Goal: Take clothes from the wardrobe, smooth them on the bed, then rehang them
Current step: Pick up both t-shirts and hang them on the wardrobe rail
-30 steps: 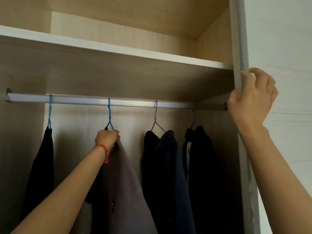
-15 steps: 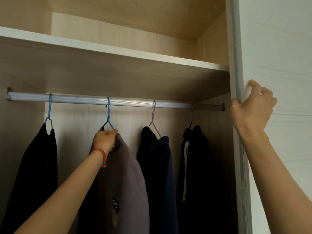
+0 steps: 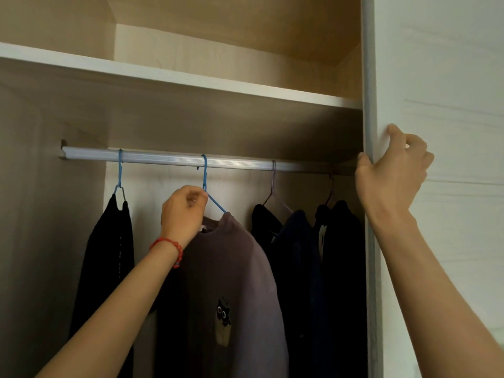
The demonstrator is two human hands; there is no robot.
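One garment picked out, its hanger now pinched just below the hook.

Since a second ago the left hand [image 3: 183, 211] has shifted from the shoulder of the mauve sweatshirt [image 3: 231, 268] up to the blue hanger [image 3: 205, 181], fingers clamped on the wire neck; the hook above them is not yet off the rail [image 3: 169, 157], so lifting it off looks next. Right hand [image 3: 392, 173] has slid lower on the wardrobe door edge [image 3: 368, 118], fingers curled round it.
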